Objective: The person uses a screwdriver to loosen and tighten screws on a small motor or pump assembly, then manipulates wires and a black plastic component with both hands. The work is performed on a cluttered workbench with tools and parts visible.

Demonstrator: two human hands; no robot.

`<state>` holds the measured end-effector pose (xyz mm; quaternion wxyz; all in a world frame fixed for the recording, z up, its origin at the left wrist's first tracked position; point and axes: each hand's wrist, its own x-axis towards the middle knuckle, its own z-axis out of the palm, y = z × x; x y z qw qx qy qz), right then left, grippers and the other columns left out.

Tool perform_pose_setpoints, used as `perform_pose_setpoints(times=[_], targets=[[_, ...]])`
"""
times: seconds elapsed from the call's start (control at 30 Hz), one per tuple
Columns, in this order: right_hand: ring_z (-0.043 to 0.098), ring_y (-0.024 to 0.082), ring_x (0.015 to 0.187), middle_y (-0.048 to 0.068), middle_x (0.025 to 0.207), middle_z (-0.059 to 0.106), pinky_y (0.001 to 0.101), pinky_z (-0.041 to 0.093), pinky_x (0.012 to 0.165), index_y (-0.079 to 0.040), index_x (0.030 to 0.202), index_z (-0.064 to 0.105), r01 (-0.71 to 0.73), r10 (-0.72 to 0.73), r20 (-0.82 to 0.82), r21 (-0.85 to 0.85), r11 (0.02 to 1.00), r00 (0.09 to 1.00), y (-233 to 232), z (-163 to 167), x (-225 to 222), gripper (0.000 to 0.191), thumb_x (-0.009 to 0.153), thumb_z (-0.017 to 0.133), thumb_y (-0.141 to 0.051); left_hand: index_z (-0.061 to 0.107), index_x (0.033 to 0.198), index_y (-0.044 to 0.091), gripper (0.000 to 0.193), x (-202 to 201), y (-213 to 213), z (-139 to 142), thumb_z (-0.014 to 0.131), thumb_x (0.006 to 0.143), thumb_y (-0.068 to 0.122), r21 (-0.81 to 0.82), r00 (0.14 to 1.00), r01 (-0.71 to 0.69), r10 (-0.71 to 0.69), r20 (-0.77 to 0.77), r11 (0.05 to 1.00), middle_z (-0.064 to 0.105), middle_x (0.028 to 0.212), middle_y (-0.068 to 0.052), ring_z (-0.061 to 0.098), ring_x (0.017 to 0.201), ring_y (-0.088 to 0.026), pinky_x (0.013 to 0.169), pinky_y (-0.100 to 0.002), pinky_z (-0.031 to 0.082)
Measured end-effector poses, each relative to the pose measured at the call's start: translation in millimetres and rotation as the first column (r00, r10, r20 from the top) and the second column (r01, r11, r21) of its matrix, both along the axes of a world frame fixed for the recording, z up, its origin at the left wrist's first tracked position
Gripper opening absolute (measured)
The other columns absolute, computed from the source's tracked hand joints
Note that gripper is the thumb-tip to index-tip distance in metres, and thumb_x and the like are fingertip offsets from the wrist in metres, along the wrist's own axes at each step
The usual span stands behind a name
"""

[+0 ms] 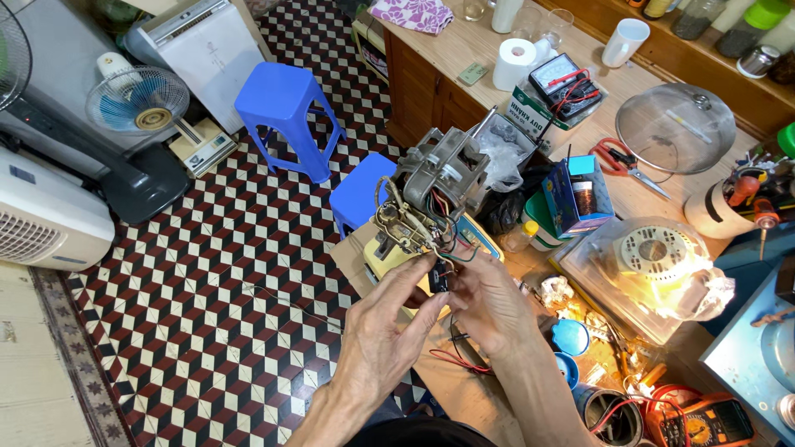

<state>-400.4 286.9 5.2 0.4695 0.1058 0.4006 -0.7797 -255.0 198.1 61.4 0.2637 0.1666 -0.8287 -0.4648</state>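
Observation:
A grey metal fan motor (443, 178) with a bundle of coloured wires (414, 228) hanging from it is held up in front of me. My left hand (389, 327) and my right hand (489, 302) meet just below it. The fingertips of both pinch a small black part (438, 280) at the end of the wires. Red and black leads (454, 358) trail down under my right hand onto the bench.
The wooden bench (464, 50) holds a multimeter (567, 83), a paper roll (513, 62), red-handled scissors (617, 159), a round mesh cover (675, 128) and a lit clear lamp housing (654, 257). Two blue stools (286, 116) and a small desk fan (141, 99) stand on the checkered floor.

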Motion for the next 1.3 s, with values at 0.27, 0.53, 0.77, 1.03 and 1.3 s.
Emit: perform_pose_setpoints(times=[0.27,0.53,0.77,1.03,1.3], targets=[[0.050,0.009,0.069,0.000,0.083,0.066,0.0207,0.035,0.048,-0.007,0.101,0.071,0.021,-0.017,0.164,-0.020,1.000,0.986,-1.2,-4.6,-3.4,0.026,0.081,0.078,-0.022,0.066,0.128,0.003,0.045,3.6,-3.9,14.4,0.079,0.086,0.014,-0.031,0.999,-0.019,0.021,0.039,0.999,0.069,0.128,-0.014,0.076,0.102,-0.023,0.082,-0.031,0.064],[0.053,0.009,0.069,0.002,0.089,0.071,0.0204,0.035,0.047,-0.006,0.107,0.071,0.039,-0.019,0.157,-0.123,0.992,0.987,-4.9,0.1,2.9,0.025,0.084,0.076,-0.018,0.067,0.127,0.003,0.046,3.1,-14.7,27.8,0.079,0.084,0.015,-0.142,0.999,-0.030,0.035,0.030,0.989,0.065,0.124,-0.013,0.075,0.102,-0.024,0.077,-0.031,0.064],[0.053,0.010,0.069,-0.002,0.080,0.066,0.0216,0.038,0.049,-0.009,0.104,0.072,0.095,-0.078,0.163,-0.097,0.991,0.983,-8.3,-0.2,4.0,0.022,0.084,0.075,-0.019,0.065,0.129,0.002,0.048,3.0,-17.3,28.1,0.079,0.086,0.017,-0.135,0.997,0.010,0.000,0.078,0.991,0.064,0.125,-0.013,0.074,0.097,-0.024,0.077,-0.033,0.062],[0.047,0.008,0.068,-0.004,0.085,0.069,0.0247,0.035,0.055,-0.011,0.101,0.072,0.102,-0.110,0.087,0.084,0.991,0.990,1.1,16.0,6.7,0.021,0.083,0.076,-0.021,0.067,0.130,0.003,0.047,2.1,-21.5,22.4,0.079,0.087,0.016,0.022,0.998,0.064,-0.065,0.019,0.998,0.066,0.121,-0.011,0.073,0.099,-0.021,0.079,-0.031,0.061],[0.047,0.009,0.069,-0.005,0.088,0.071,0.0250,0.039,0.062,-0.013,0.107,0.074,0.031,-0.034,0.034,0.085,0.996,0.999,3.4,17.1,-3.7,0.028,0.082,0.076,-0.023,0.066,0.131,0.004,0.048,0.3,-15.8,19.9,0.079,0.087,0.017,0.085,0.997,0.070,-0.073,0.036,0.994,0.069,0.115,-0.009,0.074,0.093,-0.019,0.076,-0.030,0.061]])
